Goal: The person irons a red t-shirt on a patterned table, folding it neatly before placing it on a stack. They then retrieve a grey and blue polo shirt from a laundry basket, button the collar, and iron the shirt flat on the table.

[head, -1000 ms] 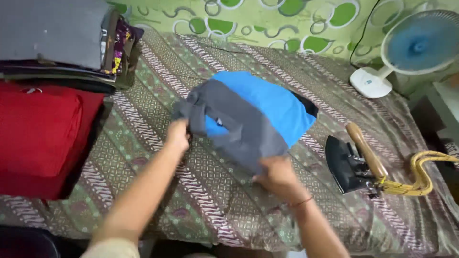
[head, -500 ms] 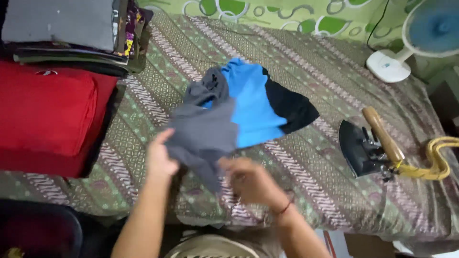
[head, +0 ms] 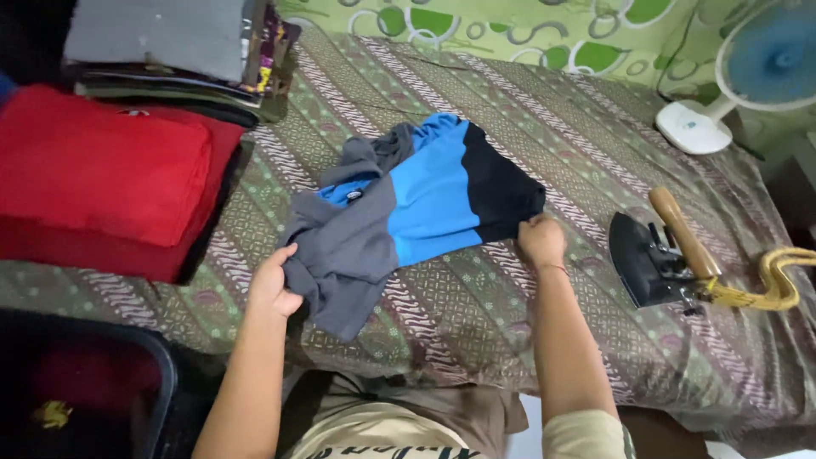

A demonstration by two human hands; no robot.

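The shirt [head: 408, 217] is soft matt cloth (grey, blue and black panels). The iron [head: 650, 259] looks like dark dull metal with a smooth wooden handle; the bedcover [head: 527, 110] is patterned woven cloth.

Shirt [head: 416, 212] lies mid-bed [head: 544, 110]. Folded stack [head: 161, 51] behind-left w/ cushion [head: 102, 178] in front of it. Iron [head: 659, 255] right of shirt, fan [head: 748, 76] behind iron. Bin [head: 166, 374] front-left, below bed edge.

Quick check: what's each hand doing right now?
Left hand: closed on the grey end of the shirt.
Right hand: closed on the shirt's black edge.
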